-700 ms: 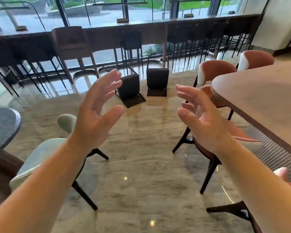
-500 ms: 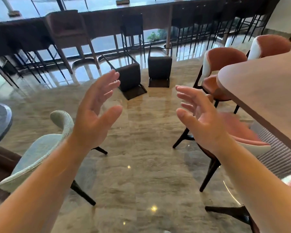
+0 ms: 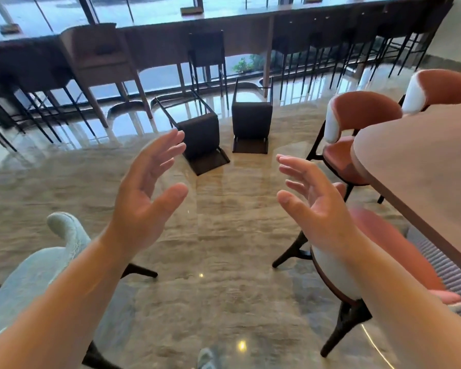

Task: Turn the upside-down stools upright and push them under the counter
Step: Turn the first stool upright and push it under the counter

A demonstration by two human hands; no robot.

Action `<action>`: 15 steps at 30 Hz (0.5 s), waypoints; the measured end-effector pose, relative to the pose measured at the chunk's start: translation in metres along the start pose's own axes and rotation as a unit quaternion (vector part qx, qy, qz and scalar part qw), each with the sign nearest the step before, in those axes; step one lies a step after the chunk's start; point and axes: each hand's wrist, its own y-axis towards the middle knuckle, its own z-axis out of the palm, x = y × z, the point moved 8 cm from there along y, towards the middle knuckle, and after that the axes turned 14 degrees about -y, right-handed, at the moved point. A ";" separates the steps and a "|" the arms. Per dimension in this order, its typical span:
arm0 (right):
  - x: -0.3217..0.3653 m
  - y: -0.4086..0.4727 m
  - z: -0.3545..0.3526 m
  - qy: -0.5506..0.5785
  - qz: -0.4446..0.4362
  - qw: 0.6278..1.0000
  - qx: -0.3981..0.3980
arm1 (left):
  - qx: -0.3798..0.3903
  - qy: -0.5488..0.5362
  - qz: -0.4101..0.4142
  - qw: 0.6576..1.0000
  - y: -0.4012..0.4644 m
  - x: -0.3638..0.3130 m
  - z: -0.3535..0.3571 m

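Note:
Two dark bar stools lie upside down on the glossy stone floor ahead, thin black legs pointing up and back. The left stool (image 3: pixel 200 137) is tilted; the right stool (image 3: pixel 251 123) stands squarer. Behind them runs the long wooden counter (image 3: pixel 250 12) along the window. My left hand (image 3: pixel 147 198) and my right hand (image 3: pixel 314 203) are raised in front of me, palms facing each other, fingers spread, holding nothing. Both hands are well short of the stools.
Upright dark stools (image 3: pixel 206 49) are tucked under the counter, and one brown stool (image 3: pixel 101 57) stands out at the left. A pale green chair (image 3: pixel 37 270) is at my lower left. Pink chairs (image 3: pixel 357 134) and a wooden table (image 3: pixel 423 166) line the right.
The view has moved forward and tipped down, so the upside-down stools sit nearer and lower in frame. My hands keep the same open pose.

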 end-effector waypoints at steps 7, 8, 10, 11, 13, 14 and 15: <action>-0.055 0.126 0.043 -0.034 0.015 0.999 -0.013 | 0.012 -0.020 0.007 1.000 0.099 0.104 -0.055; -0.061 0.144 0.050 -0.035 0.021 0.999 -0.013 | 0.015 -0.018 0.002 1.000 0.114 0.118 -0.064; -0.075 0.189 0.064 -0.037 0.033 0.999 -0.007 | 0.018 -0.022 -0.004 1.000 0.150 0.150 -0.086; -0.080 0.205 0.068 -0.041 0.035 0.999 -0.008 | 0.019 -0.027 -0.004 0.999 0.165 0.162 -0.094; -0.091 0.244 0.077 -0.049 0.041 0.998 -0.014 | 0.020 -0.040 -0.008 0.999 0.201 0.188 -0.113; -0.097 0.264 0.082 -0.048 0.047 0.998 -0.014 | 0.023 -0.048 -0.007 0.999 0.221 0.200 -0.120; -0.102 0.280 0.085 -0.045 0.051 0.998 -0.015 | 0.024 -0.048 -0.008 0.998 0.236 0.209 -0.126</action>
